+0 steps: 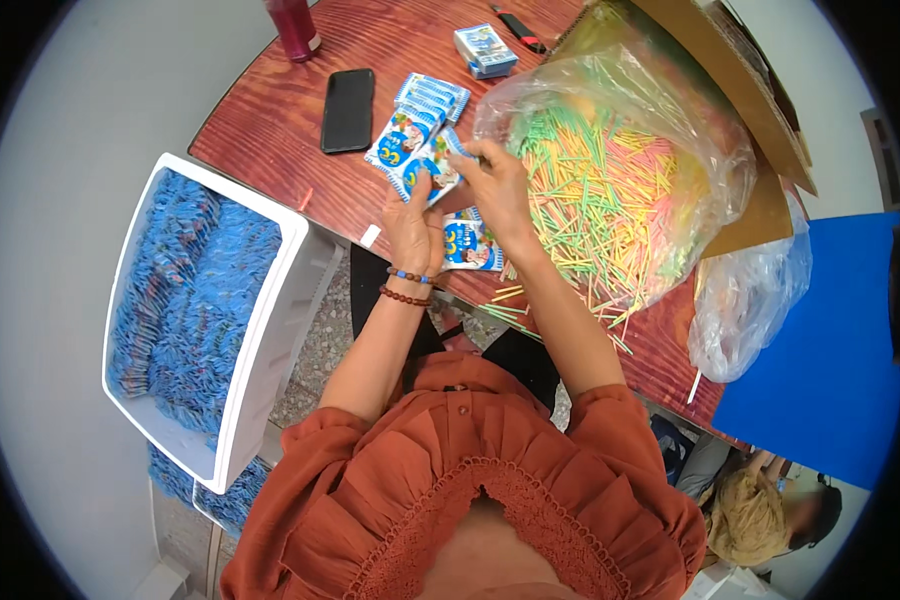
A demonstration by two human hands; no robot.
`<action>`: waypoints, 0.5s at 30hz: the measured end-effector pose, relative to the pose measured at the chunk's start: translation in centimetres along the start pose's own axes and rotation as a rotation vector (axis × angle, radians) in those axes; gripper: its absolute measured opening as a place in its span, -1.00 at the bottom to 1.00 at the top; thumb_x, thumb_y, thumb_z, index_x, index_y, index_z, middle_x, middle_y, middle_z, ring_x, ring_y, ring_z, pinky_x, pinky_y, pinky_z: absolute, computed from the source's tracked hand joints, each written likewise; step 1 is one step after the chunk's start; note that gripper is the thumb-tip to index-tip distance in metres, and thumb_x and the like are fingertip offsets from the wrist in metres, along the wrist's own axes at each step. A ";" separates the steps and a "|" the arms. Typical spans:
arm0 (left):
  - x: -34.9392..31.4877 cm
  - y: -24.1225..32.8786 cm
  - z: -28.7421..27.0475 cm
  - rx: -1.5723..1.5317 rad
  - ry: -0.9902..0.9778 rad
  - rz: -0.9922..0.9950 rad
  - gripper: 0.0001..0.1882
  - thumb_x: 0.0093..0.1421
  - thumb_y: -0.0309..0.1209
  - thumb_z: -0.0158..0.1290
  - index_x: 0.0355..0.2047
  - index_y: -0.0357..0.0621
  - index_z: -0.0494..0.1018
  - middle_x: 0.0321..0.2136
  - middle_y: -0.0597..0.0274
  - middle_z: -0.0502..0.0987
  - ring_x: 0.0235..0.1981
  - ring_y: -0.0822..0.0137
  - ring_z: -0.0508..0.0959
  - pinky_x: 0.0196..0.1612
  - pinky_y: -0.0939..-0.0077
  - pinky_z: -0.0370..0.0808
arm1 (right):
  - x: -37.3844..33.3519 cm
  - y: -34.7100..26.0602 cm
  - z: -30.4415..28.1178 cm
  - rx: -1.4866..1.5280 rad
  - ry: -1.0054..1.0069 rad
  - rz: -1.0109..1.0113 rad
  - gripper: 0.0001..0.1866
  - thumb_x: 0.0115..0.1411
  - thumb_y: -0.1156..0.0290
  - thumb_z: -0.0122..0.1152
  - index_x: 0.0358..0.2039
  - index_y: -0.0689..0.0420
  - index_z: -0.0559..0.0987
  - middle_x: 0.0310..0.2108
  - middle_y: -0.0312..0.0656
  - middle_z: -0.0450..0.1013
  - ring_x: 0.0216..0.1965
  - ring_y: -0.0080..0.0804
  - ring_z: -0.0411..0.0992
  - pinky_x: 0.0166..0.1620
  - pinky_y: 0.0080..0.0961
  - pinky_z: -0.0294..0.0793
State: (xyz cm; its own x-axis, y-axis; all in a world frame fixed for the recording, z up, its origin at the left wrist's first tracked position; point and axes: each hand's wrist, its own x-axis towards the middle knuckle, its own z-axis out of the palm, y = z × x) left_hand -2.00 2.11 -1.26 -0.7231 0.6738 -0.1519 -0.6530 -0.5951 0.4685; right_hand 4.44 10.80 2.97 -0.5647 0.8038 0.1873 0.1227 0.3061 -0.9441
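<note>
A small blue-and-white printed packet [426, 181] is between my hands above the table. My left hand [413, 232] grips its lower edge, with the thumb on the front. At the packet's right edge, the fingers of my right hand [502, 192] are pinched together on it. Just beyond lies a pile of similar packets [432, 92], partly overlapping. More packets [469, 246] rest near the table edge, partly behind my wrists. Right of my hands, thin pastel sticks [595, 190] in green, yellow and pink spill from a clear plastic bag [705, 150].
A white bin [235, 400] full of blue packets stands left of the table. On the table are a black phone [348, 110], a red bottle [293, 28], a small stack of cards or boxes [485, 50], a cutter [520, 32] and a cardboard box [735, 95]. Another person [755, 515] sits lower right.
</note>
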 end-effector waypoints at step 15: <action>-1.8 3.5 -3.6 1.776 -0.197 0.512 -0.60 -0.02 -0.13 0.27 -0.31 -0.15 0.50 -0.34 0.11 0.49 -0.20 0.10 0.45 -0.08 0.14 0.19 | 4.1 1.3 -0.2 -0.611 0.071 -0.320 -0.75 0.19 0.28 0.12 -0.20 0.14 0.58 -0.20 -0.08 0.50 -0.19 -0.08 0.48 -0.13 -0.27 0.44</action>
State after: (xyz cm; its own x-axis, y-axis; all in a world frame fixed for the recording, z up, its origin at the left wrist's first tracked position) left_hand -3.81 -2.73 -2.49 -0.6310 0.7110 0.3104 0.6590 0.2800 0.6981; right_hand 2.38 14.58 2.59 -0.5971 0.6513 0.4682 0.4084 0.7492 -0.5214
